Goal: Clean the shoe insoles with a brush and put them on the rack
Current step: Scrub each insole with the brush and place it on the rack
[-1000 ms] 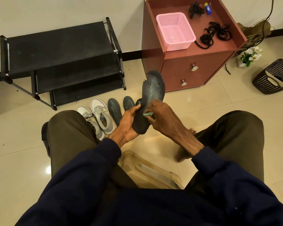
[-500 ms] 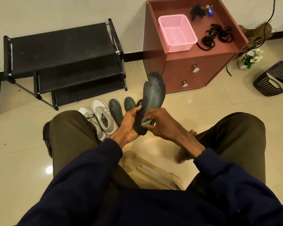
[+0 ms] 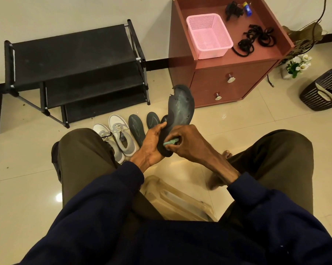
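Note:
My left hand (image 3: pixel 150 145) grips the heel end of a worn dark grey insole (image 3: pixel 180 109), which stands tilted upward with its torn toe edge at the top. My right hand (image 3: pixel 188 143) holds a small green brush (image 3: pixel 171 142) pressed against the lower part of that insole. Two more dark insoles (image 3: pixel 136 127) (image 3: pixel 152 119) lie flat on the floor beyond my left hand, and part of a third shows behind the held one. The black three-tier shoe rack (image 3: pixel 71 52) stands against the wall at the far left, its shelves bare.
A pair of grey and white sneakers (image 3: pixel 119 138) lies by my left knee. A reddish cabinet (image 3: pixel 236 77) at the far right carries a pink basket (image 3: pixel 209 36) and black laces (image 3: pixel 255 38). A dark basket (image 3: pixel 324 90) and white flowers (image 3: pixel 298 64) sit further right.
My right hand with the brush has slid down toward the insole's heel. The camera has shifted slightly; the left hand keeps its hold.

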`<action>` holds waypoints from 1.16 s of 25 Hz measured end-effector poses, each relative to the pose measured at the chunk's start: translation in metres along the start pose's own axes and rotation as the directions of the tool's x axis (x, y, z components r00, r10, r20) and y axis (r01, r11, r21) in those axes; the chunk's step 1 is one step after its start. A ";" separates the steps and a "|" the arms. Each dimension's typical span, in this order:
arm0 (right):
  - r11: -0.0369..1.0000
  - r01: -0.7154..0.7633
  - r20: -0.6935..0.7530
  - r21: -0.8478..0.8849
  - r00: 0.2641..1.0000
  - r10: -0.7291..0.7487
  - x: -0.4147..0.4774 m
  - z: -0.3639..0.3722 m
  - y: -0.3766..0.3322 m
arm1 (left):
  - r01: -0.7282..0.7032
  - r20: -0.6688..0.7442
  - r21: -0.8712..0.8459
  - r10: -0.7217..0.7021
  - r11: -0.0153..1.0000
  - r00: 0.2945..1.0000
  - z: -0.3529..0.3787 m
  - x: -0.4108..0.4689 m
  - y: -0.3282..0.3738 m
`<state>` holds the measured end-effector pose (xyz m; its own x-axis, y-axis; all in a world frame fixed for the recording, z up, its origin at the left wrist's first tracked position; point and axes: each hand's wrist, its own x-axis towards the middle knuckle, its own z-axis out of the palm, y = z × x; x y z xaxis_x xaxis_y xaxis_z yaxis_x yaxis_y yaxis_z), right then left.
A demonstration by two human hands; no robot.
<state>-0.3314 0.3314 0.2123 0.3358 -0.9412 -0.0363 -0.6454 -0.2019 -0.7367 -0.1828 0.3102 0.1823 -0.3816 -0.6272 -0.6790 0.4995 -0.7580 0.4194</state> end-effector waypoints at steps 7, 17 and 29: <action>0.997 0.000 0.080 0.079 0.997 -0.006 -0.002 0.002 -0.009 | 0.030 0.006 0.016 -0.030 0.999 1.000 -0.001 0.002 0.000; 0.994 0.018 0.062 -0.104 0.998 -0.012 -0.001 -0.002 0.000 | -0.006 0.027 0.053 0.004 0.999 1.000 0.002 0.000 0.000; 0.995 -0.019 0.206 -0.097 0.978 0.039 -0.004 -0.008 0.004 | -0.035 0.006 0.060 0.035 0.998 0.999 0.001 0.003 -0.003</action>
<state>-0.3409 0.3327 0.2147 0.4446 -0.8724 -0.2032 -0.7153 -0.2092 -0.6667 -0.1862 0.3106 0.1795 -0.3687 -0.6543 -0.6603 0.4650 -0.7449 0.4784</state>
